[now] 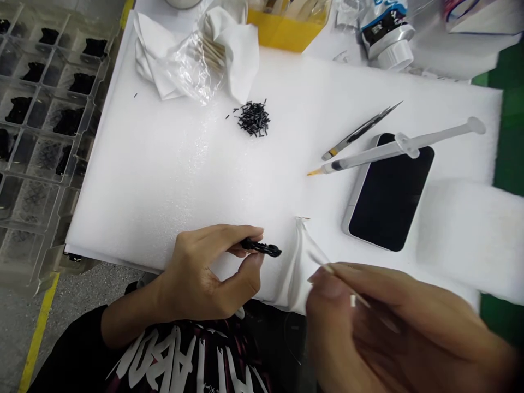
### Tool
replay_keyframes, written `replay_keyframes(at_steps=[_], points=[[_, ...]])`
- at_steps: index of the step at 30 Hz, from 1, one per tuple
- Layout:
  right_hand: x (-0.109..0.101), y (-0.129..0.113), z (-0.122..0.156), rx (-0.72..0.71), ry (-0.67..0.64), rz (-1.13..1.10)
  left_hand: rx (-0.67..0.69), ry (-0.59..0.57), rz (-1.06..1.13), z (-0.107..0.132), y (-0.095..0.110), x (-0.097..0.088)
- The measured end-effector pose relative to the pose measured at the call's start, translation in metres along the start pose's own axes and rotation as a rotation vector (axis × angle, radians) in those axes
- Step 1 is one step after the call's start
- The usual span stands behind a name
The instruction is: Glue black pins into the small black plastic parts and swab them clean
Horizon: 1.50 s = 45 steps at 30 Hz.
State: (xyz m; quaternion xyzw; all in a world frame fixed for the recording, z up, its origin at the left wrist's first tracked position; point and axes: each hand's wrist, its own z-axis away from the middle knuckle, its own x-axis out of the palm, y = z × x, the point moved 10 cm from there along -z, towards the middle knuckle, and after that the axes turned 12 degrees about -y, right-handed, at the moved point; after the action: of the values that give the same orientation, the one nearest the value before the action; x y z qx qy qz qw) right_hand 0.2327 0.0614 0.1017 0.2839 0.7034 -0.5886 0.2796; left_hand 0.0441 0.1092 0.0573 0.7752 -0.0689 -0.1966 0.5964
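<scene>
My left hand [216,275] pinches a small black plastic part [264,248] between thumb and fingers, holding it above the front edge of the white foam sheet [164,180]. To its right, nearer the camera, my right hand [393,322] closes on a thin stick that looks like a cotton swab [347,286]. The swab's far tip is blurred and points toward the black part, apart from it. A white cloth [301,262] drapes over the front edge between the two hands. Farther back on the foam lies a pile of tiny black rods [254,118].
A syringe [368,155] with an orange tip rests across a black-faced phone [393,196], beside tweezers [360,131]. At the back are a bag of sticks [200,60], a yellow box [286,30] and a white-capped tube [388,41]. A compartment tray [36,134] holding black parts stands left.
</scene>
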Motion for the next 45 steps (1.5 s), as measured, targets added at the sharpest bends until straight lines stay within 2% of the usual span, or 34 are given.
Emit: replay_keyframes(at_steps=[2,6,10,21,23,25,29,30,33,35,38,45], points=[[0.004,-0.007,-0.001,-0.04,-0.018,0.039,0.003,-0.006,-0.007,0.0,0.001,0.001],[0.013,-0.005,-0.005,0.003,-0.005,0.033,0.003,-0.012,-0.014,0.0,0.001,0.003],[0.011,-0.012,-0.003,-0.017,0.042,0.099,0.009,0.003,-0.014,0.001,0.001,0.003],[0.013,-0.03,-0.007,-0.1,0.036,0.154,0.021,0.008,-0.021,0.001,0.002,0.003],[0.008,-0.028,-0.007,-0.084,0.04,0.158,0.019,0.009,-0.022,0.001,0.002,0.003],[0.003,-0.022,-0.01,-0.067,-0.012,0.171,0.016,0.011,-0.025,0.001,0.001,0.003],[0.013,-0.02,-0.014,-0.17,-0.264,0.206,0.023,0.01,-0.026,0.0,0.002,0.003],[0.012,-0.021,-0.015,-0.179,-0.253,0.209,0.026,0.009,-0.023,0.0,0.003,0.003],[0.003,-0.026,-0.014,-0.159,-0.049,0.235,0.027,0.008,-0.014,0.0,0.003,0.004],[0.005,-0.032,-0.012,-0.175,0.013,0.262,0.029,0.009,-0.014,0.0,0.003,0.004],[0.012,-0.036,-0.012,-0.192,-0.017,0.282,0.033,0.009,-0.015,0.0,0.004,0.004],[0.001,-0.033,-0.013,-0.193,-0.005,0.255,0.019,0.012,-0.028,0.0,0.004,0.003]])
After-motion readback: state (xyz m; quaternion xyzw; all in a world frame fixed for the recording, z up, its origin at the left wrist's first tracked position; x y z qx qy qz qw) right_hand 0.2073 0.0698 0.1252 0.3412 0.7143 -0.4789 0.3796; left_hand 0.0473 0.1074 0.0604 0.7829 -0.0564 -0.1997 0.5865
